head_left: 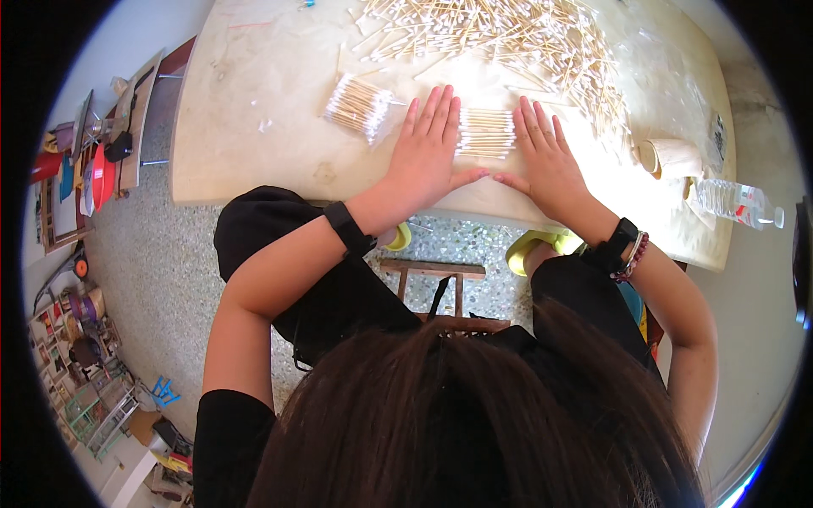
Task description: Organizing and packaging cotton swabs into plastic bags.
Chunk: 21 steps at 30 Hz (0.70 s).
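Note:
A row of cotton swabs (pixel 485 134) lies side by side on the pale table (pixel 254 161), their white tips lined up at both sides. My left hand (pixel 426 144) rests flat along the row's left side, fingers stretched toward the far side. Against the right side lies my right hand (pixel 550 157), its fingers also straight and a little apart. The two thumbs point toward each other just below the row, nearly meeting. Left of my left hand is a clear bag packed with cotton swabs (pixel 360 106).
A big loose heap of cotton swabs (pixel 508 38) spreads over the far side of the table. At the right edge lie a clear plastic bottle (pixel 732 201) and a tan roll (pixel 671 158). Beneath the near edge stands a wooden stool (pixel 436 269).

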{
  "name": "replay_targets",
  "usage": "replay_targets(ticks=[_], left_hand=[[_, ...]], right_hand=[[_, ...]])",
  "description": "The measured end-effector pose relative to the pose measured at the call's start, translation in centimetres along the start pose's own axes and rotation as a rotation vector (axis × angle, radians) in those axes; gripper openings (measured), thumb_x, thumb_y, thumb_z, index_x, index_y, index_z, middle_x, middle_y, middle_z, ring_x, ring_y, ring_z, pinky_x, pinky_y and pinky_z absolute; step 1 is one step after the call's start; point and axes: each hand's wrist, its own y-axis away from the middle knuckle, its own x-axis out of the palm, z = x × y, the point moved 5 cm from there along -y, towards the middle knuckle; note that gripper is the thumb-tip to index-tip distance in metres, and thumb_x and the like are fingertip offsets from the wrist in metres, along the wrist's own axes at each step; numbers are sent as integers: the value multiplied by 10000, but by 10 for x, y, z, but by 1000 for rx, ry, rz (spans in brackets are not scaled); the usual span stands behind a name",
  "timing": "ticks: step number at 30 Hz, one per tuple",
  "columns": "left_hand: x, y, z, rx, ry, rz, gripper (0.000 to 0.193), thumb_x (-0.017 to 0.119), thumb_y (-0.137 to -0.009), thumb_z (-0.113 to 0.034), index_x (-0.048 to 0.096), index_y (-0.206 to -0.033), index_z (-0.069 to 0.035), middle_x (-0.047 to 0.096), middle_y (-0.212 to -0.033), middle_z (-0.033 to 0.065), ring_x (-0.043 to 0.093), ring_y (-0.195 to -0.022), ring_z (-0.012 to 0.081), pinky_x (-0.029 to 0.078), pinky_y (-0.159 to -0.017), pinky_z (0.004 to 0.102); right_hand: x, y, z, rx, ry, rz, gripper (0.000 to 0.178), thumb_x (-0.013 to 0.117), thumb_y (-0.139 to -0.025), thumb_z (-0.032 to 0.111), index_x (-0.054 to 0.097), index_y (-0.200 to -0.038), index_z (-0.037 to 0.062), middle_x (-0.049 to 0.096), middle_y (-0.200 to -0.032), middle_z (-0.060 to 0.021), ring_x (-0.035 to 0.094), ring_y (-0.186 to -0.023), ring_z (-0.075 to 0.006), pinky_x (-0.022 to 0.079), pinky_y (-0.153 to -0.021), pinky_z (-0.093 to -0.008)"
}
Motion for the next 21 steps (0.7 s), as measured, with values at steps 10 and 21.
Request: replay_targets(ticks=[10, 21], left_hand=[[6, 1, -3, -36, -28, 1, 913, 535, -801, -532, 193, -1350, 112, 177, -1435, 251, 118, -1365, 335, 92, -1087, 498], [-10, 10, 0, -88, -101, 45, 969, 557, -747, -594, 259, -1327, 122, 210, -1426, 252, 137, -1363, 324, 91, -1087, 501]], right_hand=[[5, -3, 19, 122, -23, -15, 1045, 441, -752, 697, 212, -1334, -139, 172, -1426, -284, 140, -1358, -351, 133, -1100, -438], [-5, 5, 12, 98, 16, 3, 975, 443, -779, 663, 220, -1355, -92, 199, -1439, -228, 164, -1358, -321, 145, -1096, -440]])
